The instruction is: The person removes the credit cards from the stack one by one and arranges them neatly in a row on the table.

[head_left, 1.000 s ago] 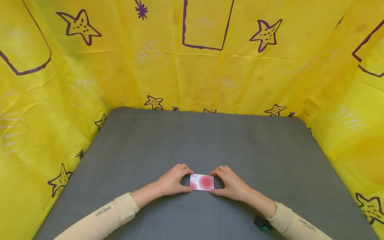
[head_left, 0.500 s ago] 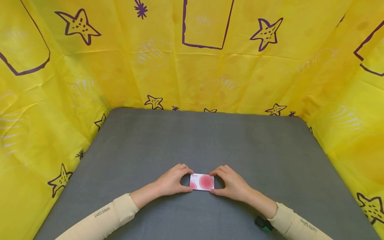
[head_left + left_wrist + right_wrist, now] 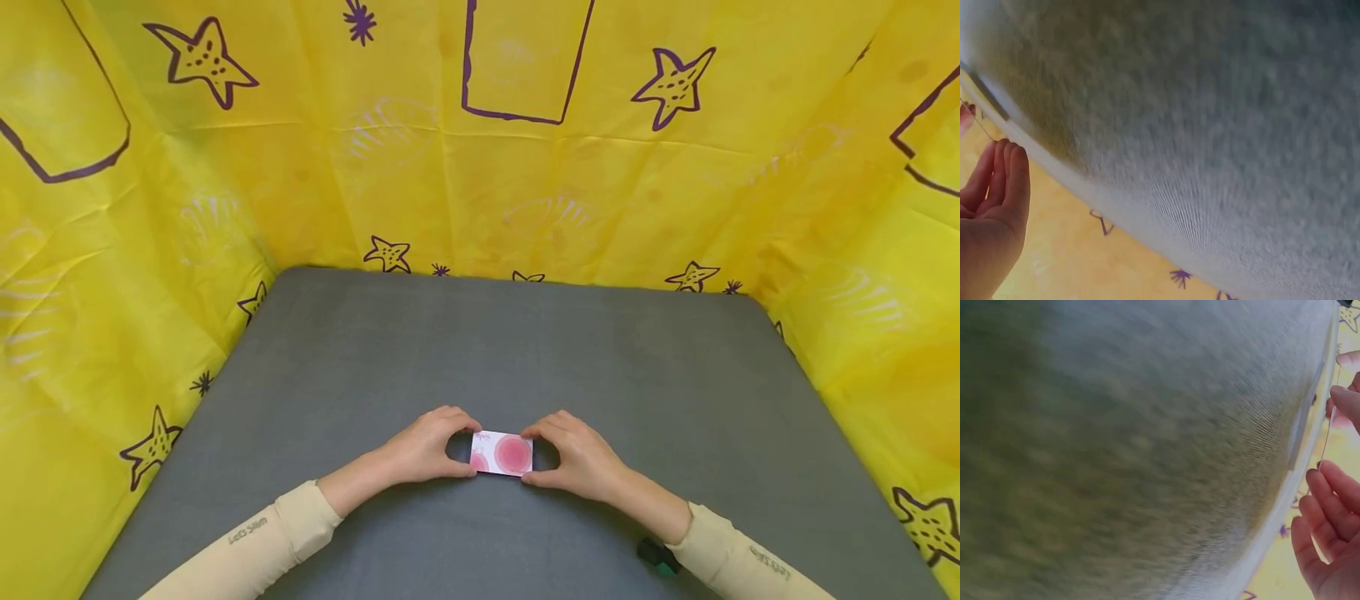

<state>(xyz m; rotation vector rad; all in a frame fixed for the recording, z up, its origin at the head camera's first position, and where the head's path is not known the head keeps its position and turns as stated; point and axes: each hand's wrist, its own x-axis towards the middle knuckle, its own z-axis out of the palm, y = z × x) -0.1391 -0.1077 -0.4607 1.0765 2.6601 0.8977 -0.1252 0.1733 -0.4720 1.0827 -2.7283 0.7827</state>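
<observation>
A small white card point(image 3: 501, 452) with pink and red circles and faint lettering is held level between both hands over the grey table. My left hand point(image 3: 423, 446) pinches its left end, thumb at the near corner and fingers at the far one. At the opposite end, my right hand point(image 3: 581, 458) grips the corners the same way. Seen edge-on in the right wrist view, the card point(image 3: 1327, 440) is a thin line standing off the tabletop. The left wrist view shows a hand point(image 3: 1000, 212) with its fingertips at the card's edge.
A black and green object point(image 3: 660, 557) lies near the right sleeve, partly hidden by it. The grey tabletop point(image 3: 510, 350) runs back to yellow cloth walls point(image 3: 480, 192) printed with purple starfish, which close in the far side, left and right.
Both hands and the card have shifted very slightly left and away from the near edge. The grip stays the same, and the head view has turned a little.
</observation>
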